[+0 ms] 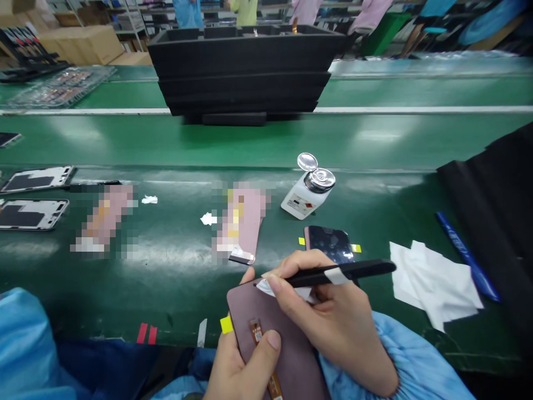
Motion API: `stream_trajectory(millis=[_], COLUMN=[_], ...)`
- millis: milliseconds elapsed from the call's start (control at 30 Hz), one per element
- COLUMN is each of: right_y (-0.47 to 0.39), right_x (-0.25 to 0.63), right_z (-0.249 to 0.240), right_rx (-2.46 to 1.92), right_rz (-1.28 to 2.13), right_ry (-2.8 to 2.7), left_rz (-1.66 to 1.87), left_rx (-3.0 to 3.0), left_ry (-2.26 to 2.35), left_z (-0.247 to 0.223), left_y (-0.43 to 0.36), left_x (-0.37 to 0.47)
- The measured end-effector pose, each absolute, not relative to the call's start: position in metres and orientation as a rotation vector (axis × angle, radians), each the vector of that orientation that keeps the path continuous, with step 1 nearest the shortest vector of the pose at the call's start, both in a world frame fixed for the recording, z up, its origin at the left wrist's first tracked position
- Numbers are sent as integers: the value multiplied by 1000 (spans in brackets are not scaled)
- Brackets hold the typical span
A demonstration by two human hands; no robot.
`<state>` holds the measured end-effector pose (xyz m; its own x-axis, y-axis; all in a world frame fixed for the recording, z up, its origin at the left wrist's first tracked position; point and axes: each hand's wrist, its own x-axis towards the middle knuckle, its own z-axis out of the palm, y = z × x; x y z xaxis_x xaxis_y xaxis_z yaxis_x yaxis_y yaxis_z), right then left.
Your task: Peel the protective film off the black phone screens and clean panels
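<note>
Head view: a mauve phone-sized panel is held tilted over the near edge of the green work surface, in front of the person's body. The left hand clasps it, thumb pressed on its face beside an orange-brown flex cable, other fingers behind; a yellow tab sticks out at its left edge. The right hand pinches a black pen-shaped tool banded with white tape, its tip at the panel's upper end, and a white wipe is tucked under those fingers. Just beyond the right hand lies a dark glossy screen with yellow tabs at two sides. Behind that stands a white dispenser bottle, its metal lid flipped up. Crumpled white wipes lie to the right, near a blue strip-like object. To the left are two pinkish panels, partly pixelated, one nearer and one farther, then two phone frames. Across the surface sits a stack of black trays, with people in coloured garments behind.
</note>
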<state>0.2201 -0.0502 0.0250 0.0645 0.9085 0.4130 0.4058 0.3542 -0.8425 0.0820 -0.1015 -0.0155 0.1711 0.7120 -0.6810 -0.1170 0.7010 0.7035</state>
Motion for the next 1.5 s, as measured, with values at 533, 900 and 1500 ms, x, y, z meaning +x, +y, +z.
stream_trajectory(millis=[533, 900, 1500], right_y=[-46, -49, -45], right_x=[224, 218, 217], right_z=[32, 20, 24], right_rx=[-1260, -1178, -1121], right_rz=[706, 536, 655], right_ry=[-1292, -1530, -1445], left_rz=[877, 702, 797], left_rx=[465, 392, 348], left_ry=[1399, 1249, 1291], left_z=[14, 7, 12], left_y=[-95, -88, -86], left_x=[107, 94, 98])
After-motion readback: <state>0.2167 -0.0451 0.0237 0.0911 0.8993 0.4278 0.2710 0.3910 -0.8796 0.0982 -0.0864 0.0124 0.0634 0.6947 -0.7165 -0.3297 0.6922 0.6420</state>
